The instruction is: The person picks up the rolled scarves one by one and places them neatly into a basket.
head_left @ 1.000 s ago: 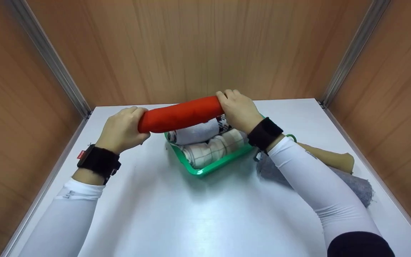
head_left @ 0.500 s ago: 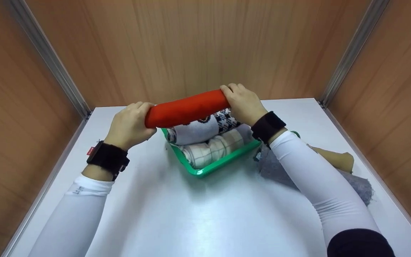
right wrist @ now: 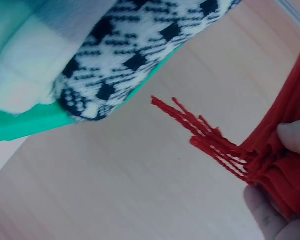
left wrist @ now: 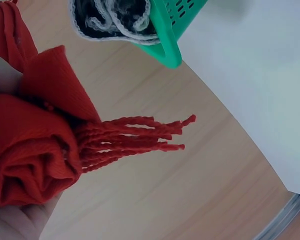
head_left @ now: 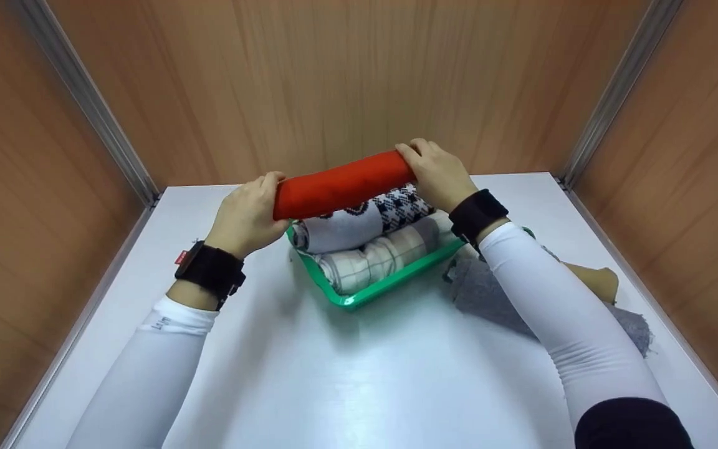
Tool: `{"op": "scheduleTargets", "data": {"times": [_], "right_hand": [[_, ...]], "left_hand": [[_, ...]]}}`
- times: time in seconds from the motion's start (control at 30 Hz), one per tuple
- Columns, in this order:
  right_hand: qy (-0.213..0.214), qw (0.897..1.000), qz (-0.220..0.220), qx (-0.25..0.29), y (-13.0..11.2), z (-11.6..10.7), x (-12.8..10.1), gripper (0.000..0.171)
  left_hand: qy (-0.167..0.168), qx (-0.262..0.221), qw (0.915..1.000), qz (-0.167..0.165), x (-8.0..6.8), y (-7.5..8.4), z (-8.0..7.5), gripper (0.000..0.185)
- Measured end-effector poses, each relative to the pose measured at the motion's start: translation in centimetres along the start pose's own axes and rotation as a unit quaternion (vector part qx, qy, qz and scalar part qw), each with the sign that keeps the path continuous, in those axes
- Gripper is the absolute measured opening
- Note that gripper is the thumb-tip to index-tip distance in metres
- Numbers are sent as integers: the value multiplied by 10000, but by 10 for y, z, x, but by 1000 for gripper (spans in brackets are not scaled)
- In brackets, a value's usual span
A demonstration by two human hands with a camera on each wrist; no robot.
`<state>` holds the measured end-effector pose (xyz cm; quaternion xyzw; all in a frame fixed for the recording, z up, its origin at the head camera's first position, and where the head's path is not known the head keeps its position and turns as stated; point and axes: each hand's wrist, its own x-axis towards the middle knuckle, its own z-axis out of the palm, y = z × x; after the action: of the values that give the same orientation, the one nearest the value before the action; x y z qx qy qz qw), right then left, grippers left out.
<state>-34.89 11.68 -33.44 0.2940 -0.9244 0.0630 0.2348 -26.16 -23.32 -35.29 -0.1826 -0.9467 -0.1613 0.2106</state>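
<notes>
A rolled red scarf (head_left: 343, 184) with fringed ends hangs in the air above the far side of a green basket (head_left: 359, 298). My left hand (head_left: 248, 215) grips the roll's left end (left wrist: 32, 165), and my right hand (head_left: 437, 173) grips its right end (right wrist: 282, 180). Red fringe (left wrist: 135, 137) sticks out past each hand. Inside the basket lie a rolled black-and-white patterned scarf (head_left: 359, 219) and a rolled pale checked one (head_left: 371, 259). The patterned roll (right wrist: 125, 55) shows below my right hand in the right wrist view.
The basket stands on a white table (head_left: 334, 374) boxed in by wooden walls (head_left: 346, 81) on three sides. A grey cloth (head_left: 490, 293) and a tan cloth (head_left: 596, 280) lie on the table to the right, partly under my right forearm.
Both hands have carried the red roll up and to the right, away from me, so it now hangs over the basket's far side. The patterned roll shows more.
</notes>
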Motion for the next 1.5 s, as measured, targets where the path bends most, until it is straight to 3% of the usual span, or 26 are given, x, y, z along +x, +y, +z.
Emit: {"op": "scheduleTargets", "data": {"times": [0.53,0.83,1.5], "right_hand": [[-62,9994,323,-106,19,8,6,60],[-118,9981,587,145,30,16,7,59],[-481,9952,793,316,50,26,14,59]], "left_hand": [[-63,-14,10000,-20,20,14,9,55],[-60,-20,10000,23,32,14,23,54],[-293,-190,9989,-301,47,28,34,52]]}}
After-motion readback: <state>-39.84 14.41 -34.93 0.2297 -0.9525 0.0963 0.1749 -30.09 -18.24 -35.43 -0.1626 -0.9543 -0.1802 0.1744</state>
